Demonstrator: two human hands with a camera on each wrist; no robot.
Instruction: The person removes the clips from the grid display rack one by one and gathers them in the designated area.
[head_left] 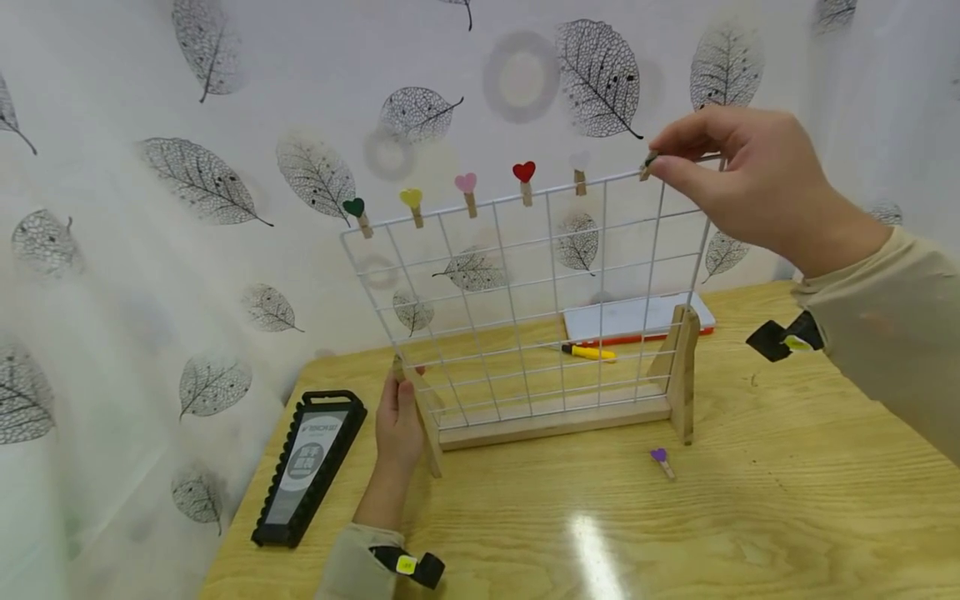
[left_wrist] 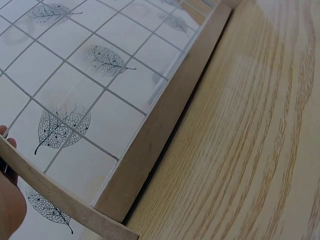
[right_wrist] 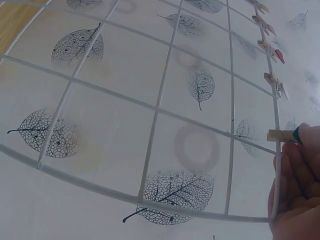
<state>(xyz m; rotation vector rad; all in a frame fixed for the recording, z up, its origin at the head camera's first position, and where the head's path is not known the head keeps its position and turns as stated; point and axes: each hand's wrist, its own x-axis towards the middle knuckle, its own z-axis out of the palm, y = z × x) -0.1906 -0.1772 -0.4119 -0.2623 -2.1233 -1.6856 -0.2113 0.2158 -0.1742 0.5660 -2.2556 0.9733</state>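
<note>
The right hand (head_left: 757,179) pinches a small wooden clothespin with a dark green heart (head_left: 648,164) between thumb and fingers, at the top wire near its right end. The left hand (head_left: 400,421) grips the pale wooden left upright (head_left: 425,421), fingers behind it.

Between the hands stands a white wire grid panel (head_left: 513,319), set in a long pale wooden base bar (head_left: 555,422) that joins the left upright to a matching right upright (head_left: 683,375). Along the top wire, left to right, sit wooden clothespins with a green heart (head_left: 355,207), a yellow heart (head_left: 411,198), a pink heart (head_left: 466,183), a red heart (head_left: 524,172) and a whitish heart (head_left: 580,180), the last nearest the pinched one.

A wooden clothespin with a purple heart (head_left: 662,461) lies in front of the right upright on the yellowish wood-grain worktop (head_left: 795,517). Behind the grid lie a yellow-and-black handled tool (head_left: 592,353) and a flat white box with a red edge (head_left: 626,317). Left of the left hand is a black tapered rack with a grey label (head_left: 309,467). White sheeting printed with black leaf skeletons (head_left: 330,50) hangs behind.
</note>
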